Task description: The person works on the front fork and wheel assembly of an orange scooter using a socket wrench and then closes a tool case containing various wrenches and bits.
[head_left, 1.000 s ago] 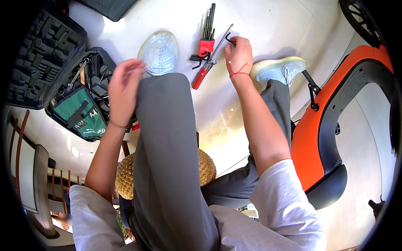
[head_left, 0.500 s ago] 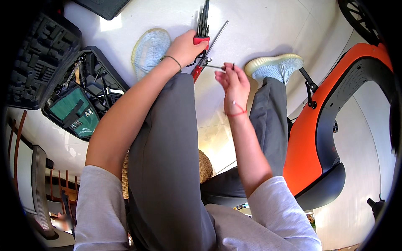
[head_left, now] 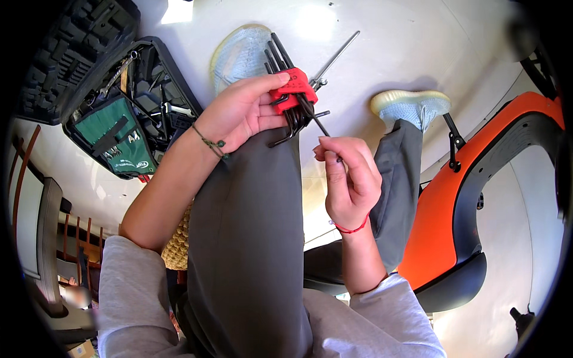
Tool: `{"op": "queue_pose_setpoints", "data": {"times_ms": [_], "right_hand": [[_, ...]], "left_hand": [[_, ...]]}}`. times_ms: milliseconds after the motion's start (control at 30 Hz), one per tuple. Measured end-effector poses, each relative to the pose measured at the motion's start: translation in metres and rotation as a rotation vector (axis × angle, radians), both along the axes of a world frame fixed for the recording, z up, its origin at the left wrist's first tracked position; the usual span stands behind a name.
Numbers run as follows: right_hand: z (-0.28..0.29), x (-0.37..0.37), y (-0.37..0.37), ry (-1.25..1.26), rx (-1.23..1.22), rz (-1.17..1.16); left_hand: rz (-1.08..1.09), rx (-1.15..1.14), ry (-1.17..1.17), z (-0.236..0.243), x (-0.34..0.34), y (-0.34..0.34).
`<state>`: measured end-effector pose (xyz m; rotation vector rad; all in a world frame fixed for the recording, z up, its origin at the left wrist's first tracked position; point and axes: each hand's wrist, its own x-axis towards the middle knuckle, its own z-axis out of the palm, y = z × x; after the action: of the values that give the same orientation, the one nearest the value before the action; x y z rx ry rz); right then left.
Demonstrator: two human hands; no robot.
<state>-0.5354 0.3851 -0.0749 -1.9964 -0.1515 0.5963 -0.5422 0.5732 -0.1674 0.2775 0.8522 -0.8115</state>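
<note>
My left hand (head_left: 245, 113) grips a red holder (head_left: 293, 88) full of black hex keys, thumb on top and fingers beneath. The long arms of the keys point away from me; their bent ends stick out on the near side. Between thumb and fingertips, my right hand (head_left: 357, 182) pinches one black hex key (head_left: 321, 125), which slants up to the holder's near edge. Whether this key still sits in its slot I cannot tell. Behind the holder, a screwdriver (head_left: 341, 55) lies on the floor with its handle hidden.
An open black tool case (head_left: 173, 83) with wrenches and a green tool pouch (head_left: 122, 137) lies on the left. To the right stands an orange and black scooter-like vehicle (head_left: 433, 209). My shoes (head_left: 412, 104) rest on the pale floor either side of the hands.
The red holder has come nearer and turned, showing its broad side. My right hand has moved down and slightly right, and its key now reaches the holder.
</note>
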Motion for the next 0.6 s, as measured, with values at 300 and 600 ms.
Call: {"op": "queue_pose_setpoints", "data": {"times_ms": [300,600], "right_hand": [[0.001,-0.007,0.006,-0.136,-0.168,0.144],[0.001,-0.010,0.000,-0.199,-0.191,0.151]], "left_hand": [[-0.032,0.072,0.001,0.009,-0.004,-0.007],[-0.036,0.085,-0.009,0.013,0.000,-0.008]]}}
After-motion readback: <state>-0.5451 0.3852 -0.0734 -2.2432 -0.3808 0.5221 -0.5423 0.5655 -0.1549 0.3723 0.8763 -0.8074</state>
